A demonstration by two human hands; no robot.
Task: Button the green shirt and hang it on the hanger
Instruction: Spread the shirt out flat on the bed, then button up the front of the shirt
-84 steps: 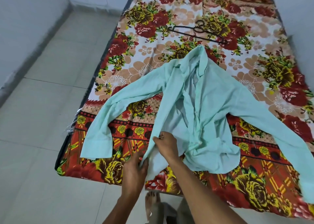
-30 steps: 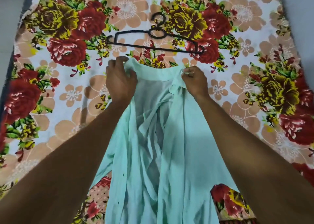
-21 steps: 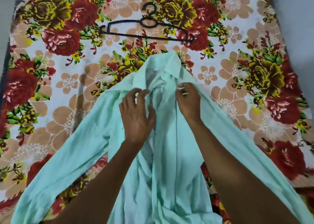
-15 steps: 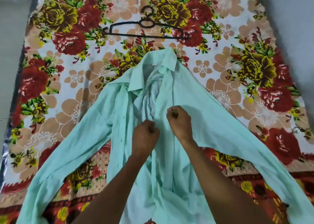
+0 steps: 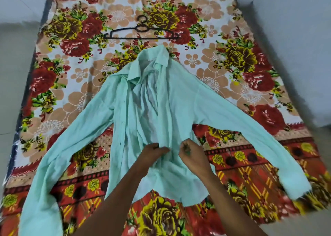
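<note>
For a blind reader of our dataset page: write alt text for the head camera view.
Two bare hands, left hand and right hand, pinch the open front edges of a pale green long-sleeved shirt spread on a floral bedsheet. A thin black wire hanger lies beyond the collar, apart from the shirt.

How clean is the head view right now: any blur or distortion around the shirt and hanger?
Head view: even, soft light, no glare; green shirt and hanger readable mid-frame; motion smear and wide-angle stretch toward the edges, strongest over the right cuff; both hands slightly soft.
</note>
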